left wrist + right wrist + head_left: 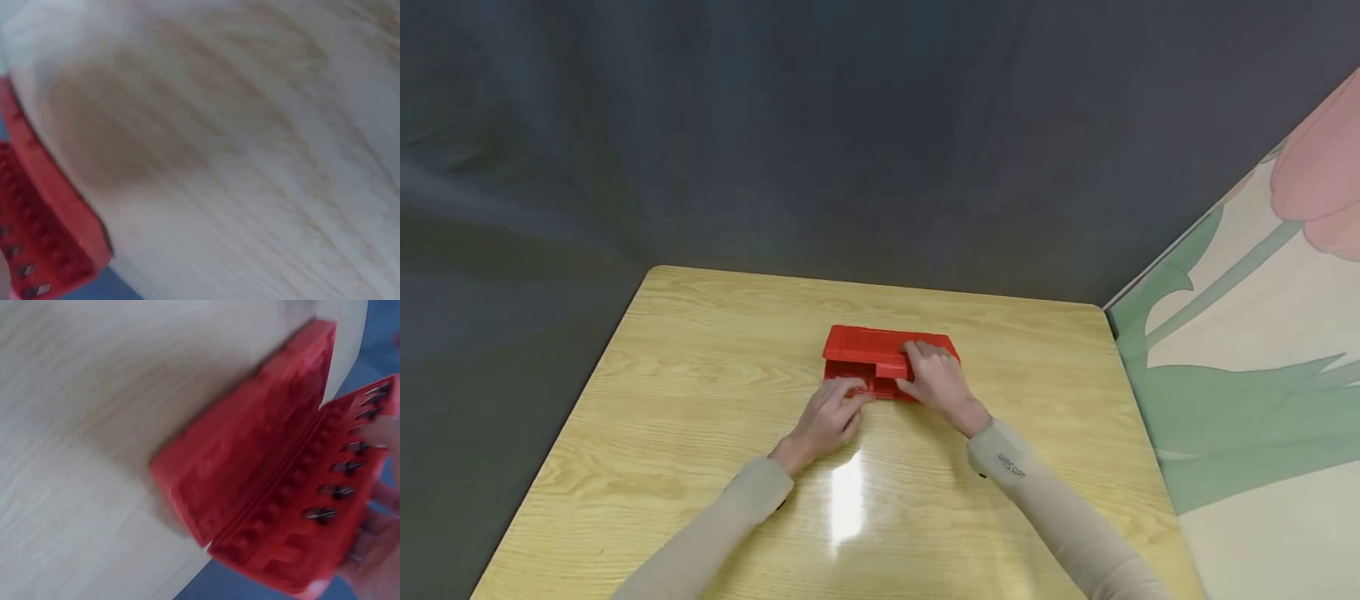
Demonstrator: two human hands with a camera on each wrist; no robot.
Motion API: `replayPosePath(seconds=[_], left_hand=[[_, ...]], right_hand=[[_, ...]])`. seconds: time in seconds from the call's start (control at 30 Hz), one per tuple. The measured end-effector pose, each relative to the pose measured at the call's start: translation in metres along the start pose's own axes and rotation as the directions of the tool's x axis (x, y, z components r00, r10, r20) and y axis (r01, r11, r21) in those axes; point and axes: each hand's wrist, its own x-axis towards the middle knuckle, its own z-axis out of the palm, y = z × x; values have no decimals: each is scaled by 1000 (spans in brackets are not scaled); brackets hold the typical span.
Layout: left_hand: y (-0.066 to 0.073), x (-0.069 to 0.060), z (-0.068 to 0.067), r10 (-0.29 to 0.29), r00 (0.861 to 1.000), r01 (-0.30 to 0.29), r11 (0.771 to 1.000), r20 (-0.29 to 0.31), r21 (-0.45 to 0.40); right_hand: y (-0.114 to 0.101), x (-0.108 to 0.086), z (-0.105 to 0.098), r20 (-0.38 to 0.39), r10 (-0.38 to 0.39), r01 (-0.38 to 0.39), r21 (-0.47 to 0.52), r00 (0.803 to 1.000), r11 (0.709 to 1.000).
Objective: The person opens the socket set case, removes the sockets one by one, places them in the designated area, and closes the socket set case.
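A hinged red case (859,343) is held part-open between the two hands, on the wooden table (700,333). In one half, as shown from the right wrist, a row of small dark metal bits (337,491) is seated in moulded slots, close beside the fingers; the other half, farther from that hand, is shaped with shallow recesses. The bits are also seen, blurred, from the left wrist. The case is bright red and long, and its gap is turned toward the person.

By the right hand (938,379), the upper half is gripped near its right end, with fingers bent over the top and the thumb below the front edge. By the left hand (827,417), the lower front edge is pinched near its left end, with thumb and forefinger brought close together.

Both forearms are covered by pale sleeves (1037,500). Beyond the hands, a dark curtain (850,150) is hung; well off to the right of the right hand, a flower-patterned panel (1247,417) is seen.
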Motion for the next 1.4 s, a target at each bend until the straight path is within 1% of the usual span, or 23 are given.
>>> replayPosePath(seconds=[0.03,0.1,0.13,0.2,0.27,0.33,0.37,0.47,0.53,0.6,0.7,0.77,0.83,0.9,0.97,1.03,1.1,1.17,1.2,1.27,1.37,1.4], left_hand=[[-2,-1,0,44,998,-44,999,34,-9],[-8,-4,0,119,988,-117,993,97,-22],[-11,-4,0,146,981,-143,989,127,-29],[-15,-2,-1,161,970,-155,987,183,-47],[-19,4,2,146,964,-135,989,224,-65],[-20,12,8,123,964,-107,991,237,-79],[-20,16,12,107,966,-90,992,234,-84],[-21,25,24,65,977,-50,996,204,-78],[-22,28,30,49,978,-38,998,204,-59],[-22,29,35,28,972,-19,999,231,-41],[-20,25,39,-8,956,15,1000,295,-19],[-17,21,40,-46,942,52,999,332,-8],[-13,18,39,-87,932,92,996,351,1],[-10,15,38,-132,927,134,991,351,21],[-8,15,38,-168,926,162,986,338,48],[-7,15,39,-187,926,169,982,328,85],[-4,16,41,-196,924,161,978,329,130],[-1,17,45,-215,915,161,970,341,181],[1,18,46,-236,908,176,964,347,198],[6,20,50,-286,888,208,948,361,239],[12,23,55,-358,843,256,923,402,286],[13,24,56,-373,831,265,918,413,296]], right_hand=[[2,2,-1,-3,0,1,17,1000,1000],[3,5,-3,-8,-14,14,60,1000,998],[3,6,-3,-8,-24,24,72,1000,997],[3,5,-4,-20,-43,45,103,999,994],[4,2,-5,-59,-57,65,127,997,990],[7,-1,-7,-123,-74,92,145,990,985],[9,-2,-8,-161,-87,112,155,983,982],[14,-2,-12,-272,-133,185,177,953,967],[17,1,-15,-325,-159,229,188,932,955],[20,3,-18,-355,-168,253,211,920,944],[22,4,-19,-374,-154,260,252,914,932],[22,5,-19,-377,-134,252,286,917,924],[21,8,-19,-376,-110,238,315,920,919],[21,12,-20,-370,-85,220,342,925,914],[21,17,-21,-356,-51,191,369,933,910],[23,22,-22,-342,-7,146,383,940,912],[26,25,-22,-325,46,90,392,945,915],[29,27,-21,-311,98,33,391,945,920],[31,29,-20,-307,123,7,389,944,921],[34,32,-18,-296,166,-42,385,941,922],[40,39,-15,-273,221,-108,375,936,921],[41,41,-15,-262,236,-127,374,936,919]])
